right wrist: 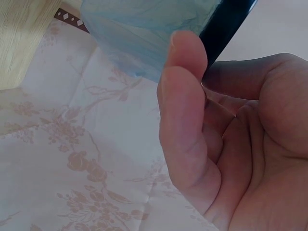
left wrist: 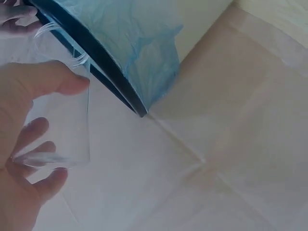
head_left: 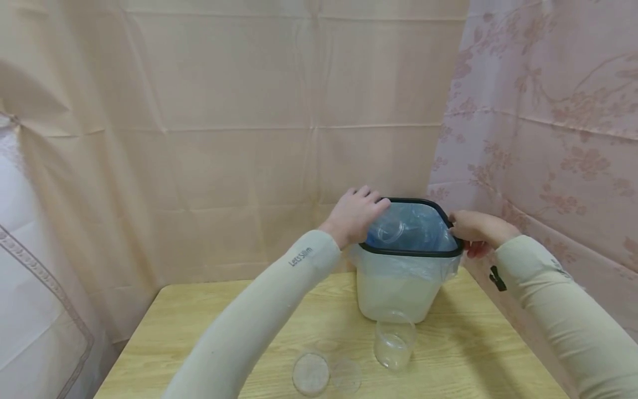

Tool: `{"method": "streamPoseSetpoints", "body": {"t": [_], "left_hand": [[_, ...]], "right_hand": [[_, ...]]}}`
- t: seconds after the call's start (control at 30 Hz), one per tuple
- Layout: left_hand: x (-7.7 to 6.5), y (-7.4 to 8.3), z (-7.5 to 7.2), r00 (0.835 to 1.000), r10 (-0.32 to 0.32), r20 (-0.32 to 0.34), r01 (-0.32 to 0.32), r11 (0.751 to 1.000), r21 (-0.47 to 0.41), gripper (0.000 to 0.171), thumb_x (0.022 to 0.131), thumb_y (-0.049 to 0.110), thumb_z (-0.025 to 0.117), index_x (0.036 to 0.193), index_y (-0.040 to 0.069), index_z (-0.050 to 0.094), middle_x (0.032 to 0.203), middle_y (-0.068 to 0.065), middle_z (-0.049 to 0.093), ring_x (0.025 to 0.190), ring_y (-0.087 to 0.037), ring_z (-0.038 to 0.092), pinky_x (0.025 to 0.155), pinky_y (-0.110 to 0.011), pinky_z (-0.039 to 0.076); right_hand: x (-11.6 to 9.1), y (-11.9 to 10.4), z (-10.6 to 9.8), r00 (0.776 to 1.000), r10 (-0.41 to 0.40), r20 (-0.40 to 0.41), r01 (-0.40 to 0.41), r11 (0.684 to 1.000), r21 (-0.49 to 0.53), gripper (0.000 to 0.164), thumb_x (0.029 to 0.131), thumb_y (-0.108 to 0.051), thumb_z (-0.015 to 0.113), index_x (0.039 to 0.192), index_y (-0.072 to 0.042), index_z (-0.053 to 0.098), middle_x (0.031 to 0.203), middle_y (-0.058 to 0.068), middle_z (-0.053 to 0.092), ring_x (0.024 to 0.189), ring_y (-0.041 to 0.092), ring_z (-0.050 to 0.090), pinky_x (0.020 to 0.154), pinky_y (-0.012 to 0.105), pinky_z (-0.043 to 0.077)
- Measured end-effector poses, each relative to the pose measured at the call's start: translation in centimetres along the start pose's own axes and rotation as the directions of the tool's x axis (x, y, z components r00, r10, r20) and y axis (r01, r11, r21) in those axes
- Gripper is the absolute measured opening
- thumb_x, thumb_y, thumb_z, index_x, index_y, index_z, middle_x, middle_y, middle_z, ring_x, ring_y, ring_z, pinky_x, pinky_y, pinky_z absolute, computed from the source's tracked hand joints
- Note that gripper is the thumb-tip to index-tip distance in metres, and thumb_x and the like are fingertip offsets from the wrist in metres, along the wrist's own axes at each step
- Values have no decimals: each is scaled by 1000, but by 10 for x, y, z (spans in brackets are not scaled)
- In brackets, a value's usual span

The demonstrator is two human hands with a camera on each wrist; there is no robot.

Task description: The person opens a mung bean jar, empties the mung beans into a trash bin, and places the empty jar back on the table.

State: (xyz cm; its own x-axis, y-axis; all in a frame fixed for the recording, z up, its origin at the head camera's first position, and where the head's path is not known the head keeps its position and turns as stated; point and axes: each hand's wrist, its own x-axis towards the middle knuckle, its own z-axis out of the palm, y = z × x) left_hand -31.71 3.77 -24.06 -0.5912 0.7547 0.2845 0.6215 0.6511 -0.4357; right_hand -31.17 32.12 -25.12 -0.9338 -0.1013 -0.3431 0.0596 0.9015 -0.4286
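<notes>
My left hand [head_left: 355,216] grips a clear plastic cup [left wrist: 62,115] at the left side of the bin's mouth. In the left wrist view the thumb lies along one side of the cup and the other fingers curl round its far side; its rim faces the bin. The cream trash bin [head_left: 396,288] has a black rim and a bluish translucent bag [head_left: 423,224] folded over it. On the bin's right side, my right hand [head_left: 480,228] pinches the rim, thumb and fingers on opposite faces. The bin's bottom inside is hidden.
In front of the bin stands another clear plastic cup [head_left: 395,346] on the wooden table [head_left: 199,321]. Two clear round discs, perhaps lids, lie nearer the front: one disc [head_left: 311,374] and a fainter disc [head_left: 346,376]. Beige cloth [head_left: 249,138] hangs behind, floral cloth [head_left: 563,111] at right.
</notes>
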Motion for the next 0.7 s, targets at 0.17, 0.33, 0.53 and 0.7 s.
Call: {"method": "streamPoseSetpoints", "body": {"t": [0.17,0.33,0.53,0.7], "left_hand": [[0,-2,-3,992,-102,72,112,984,-140,67,84,29,83,144,22,54,139,1,57,126,-22,48,103,-43,45],[0,-6,-1,979,-175,104,198,939,-280,67,84,38,82,143,18,56,139,-1,59,123,-22,54,100,-41,48],[-3,-8,-1,956,-251,155,294,860,-418,64,88,54,71,133,10,60,113,-3,70,95,-19,65,83,-34,55],[-5,-7,-3,940,-285,186,339,830,-442,65,89,60,67,128,9,64,110,-5,71,90,-20,66,79,-34,56]], "right_hand": [[-1,0,0,1000,-5,-1,5,1000,-4,46,106,-12,42,142,13,27,83,18,55,63,25,61,58,35,58],[0,1,1,1000,-10,-7,10,1000,-10,44,106,-11,42,141,12,29,82,17,55,63,25,61,58,35,58],[0,1,1,1000,-22,-11,22,1000,-15,44,106,-11,43,140,14,30,82,16,54,64,25,60,58,35,58],[-1,0,1,1000,-27,-9,27,1000,-16,41,106,-10,41,137,13,31,80,16,53,64,25,60,58,34,58]]}}
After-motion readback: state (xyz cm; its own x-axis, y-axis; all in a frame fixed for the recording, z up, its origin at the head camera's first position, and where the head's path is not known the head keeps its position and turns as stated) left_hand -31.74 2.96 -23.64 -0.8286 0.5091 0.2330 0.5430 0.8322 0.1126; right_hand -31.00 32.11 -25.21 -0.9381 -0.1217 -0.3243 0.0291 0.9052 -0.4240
